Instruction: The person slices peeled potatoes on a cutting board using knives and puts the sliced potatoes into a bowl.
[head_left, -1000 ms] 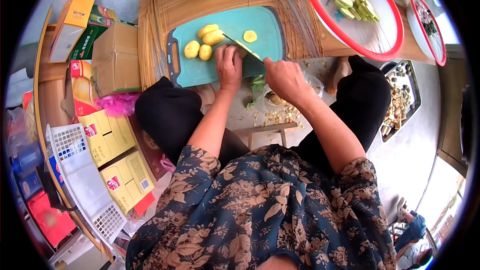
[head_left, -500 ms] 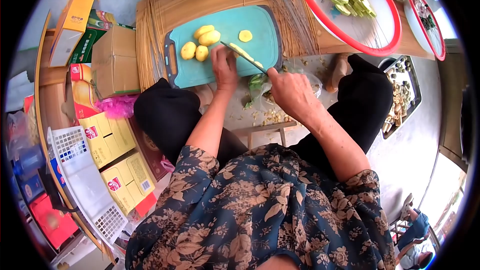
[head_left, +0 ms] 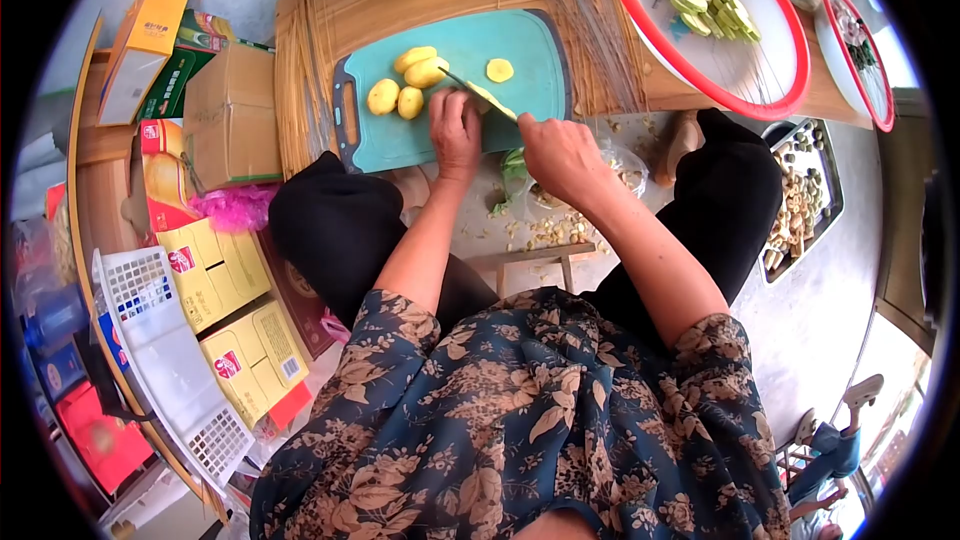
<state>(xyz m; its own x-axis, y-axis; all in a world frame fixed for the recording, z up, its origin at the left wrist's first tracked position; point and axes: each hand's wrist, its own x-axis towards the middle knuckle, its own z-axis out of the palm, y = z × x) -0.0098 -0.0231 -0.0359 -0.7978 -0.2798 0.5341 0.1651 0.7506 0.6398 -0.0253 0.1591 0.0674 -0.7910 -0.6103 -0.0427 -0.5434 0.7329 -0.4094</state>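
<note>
Teal cutting board on a wooden table here, and the knife is slanted over its near part with a pale yellow slice along the blade. Right hand is wrapped round the handle, fingers closed tight. Left hand has its fingers curled and bunched together right by the blade; can't tell what's pinched under them, they hide it. Four yellow potatoes sit clustered on the board, left of the knife, and one round slice lies flat beyond it, off to the right. Thin skewers are strewn just right of the board, then a red-rimmed bowl holding pale green slices.
</note>
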